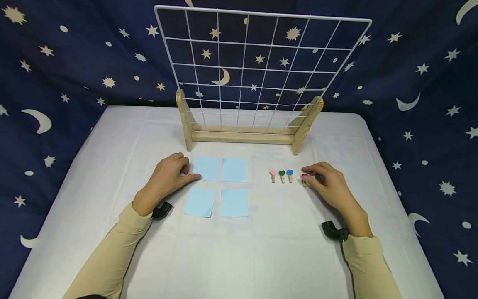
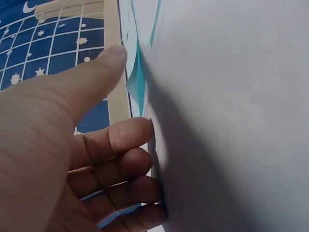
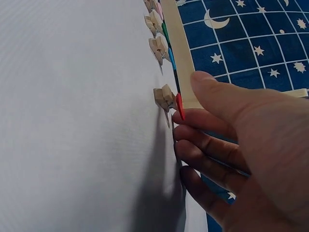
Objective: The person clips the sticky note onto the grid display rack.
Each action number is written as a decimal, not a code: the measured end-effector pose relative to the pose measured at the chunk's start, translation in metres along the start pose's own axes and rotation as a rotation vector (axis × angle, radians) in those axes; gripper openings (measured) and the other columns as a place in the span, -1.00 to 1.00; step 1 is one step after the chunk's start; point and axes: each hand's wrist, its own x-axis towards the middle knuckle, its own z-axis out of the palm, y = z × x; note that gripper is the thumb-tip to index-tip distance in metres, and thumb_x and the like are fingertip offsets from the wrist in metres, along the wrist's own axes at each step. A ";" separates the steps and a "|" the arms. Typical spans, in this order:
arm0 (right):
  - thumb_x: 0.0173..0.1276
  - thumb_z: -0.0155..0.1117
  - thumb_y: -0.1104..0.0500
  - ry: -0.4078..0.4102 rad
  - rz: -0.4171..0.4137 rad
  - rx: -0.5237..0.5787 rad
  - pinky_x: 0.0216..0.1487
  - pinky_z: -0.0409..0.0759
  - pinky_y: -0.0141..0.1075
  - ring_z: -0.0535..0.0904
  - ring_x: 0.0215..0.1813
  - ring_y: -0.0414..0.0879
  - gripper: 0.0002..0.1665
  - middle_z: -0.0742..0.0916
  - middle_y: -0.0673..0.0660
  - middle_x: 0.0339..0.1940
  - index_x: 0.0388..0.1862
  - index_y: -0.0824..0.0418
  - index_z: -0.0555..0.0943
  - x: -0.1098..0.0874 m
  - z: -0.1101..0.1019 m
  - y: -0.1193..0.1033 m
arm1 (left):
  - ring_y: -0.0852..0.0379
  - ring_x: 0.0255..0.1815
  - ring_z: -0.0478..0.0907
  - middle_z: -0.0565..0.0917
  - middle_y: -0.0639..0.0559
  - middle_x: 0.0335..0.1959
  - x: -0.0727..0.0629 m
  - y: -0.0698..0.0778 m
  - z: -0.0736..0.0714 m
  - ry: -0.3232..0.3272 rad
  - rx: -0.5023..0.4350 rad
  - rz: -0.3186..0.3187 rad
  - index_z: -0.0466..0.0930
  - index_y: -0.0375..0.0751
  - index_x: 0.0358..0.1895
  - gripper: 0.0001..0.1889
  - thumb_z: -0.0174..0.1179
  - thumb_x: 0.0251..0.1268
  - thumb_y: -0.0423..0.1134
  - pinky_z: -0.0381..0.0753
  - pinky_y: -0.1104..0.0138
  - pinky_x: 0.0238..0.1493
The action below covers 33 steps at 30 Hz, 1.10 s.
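My left hand [image 1: 166, 178] rests at the left side of the upper-left light blue paper square [image 1: 207, 168], the thumb tip at its lower left corner. In the left wrist view its fingers are loosely bent with nothing between them and the thumb. Around the red heart-topped mini clothespin [image 3: 164, 98] my right hand [image 1: 333, 187] is spread, thumb and fingertips close by. The right wrist view shows that clothespin lying on the cloth, not pinched; whether a fingertip touches it I cannot tell. Left of it lie pink [image 1: 273, 175], green [image 1: 281, 175] and blue [image 1: 290, 175] heart clothespins in a row.
Three more light blue squares, upper right [image 1: 234, 170], lower left [image 1: 200, 202] and lower right [image 1: 234, 203], lie flat on the white-covered table [image 1: 239, 257]. Behind them stands a white wire grid [image 1: 261, 67] in a wooden stand [image 1: 242, 137]. Star-patterned cloth [image 1: 74, 54] surrounds the table.
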 end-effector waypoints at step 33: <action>0.23 0.65 0.22 0.022 0.037 0.032 -0.05 0.49 -0.34 0.67 -0.20 -0.09 -0.75 0.78 0.01 -0.26 -0.16 0.15 0.75 -0.001 -0.002 0.002 | 0.18 -0.59 0.46 0.59 0.09 -0.63 0.002 0.014 0.007 -0.014 -0.191 -0.179 0.62 -0.10 -0.60 -0.71 0.56 0.16 -0.24 0.43 0.28 -0.40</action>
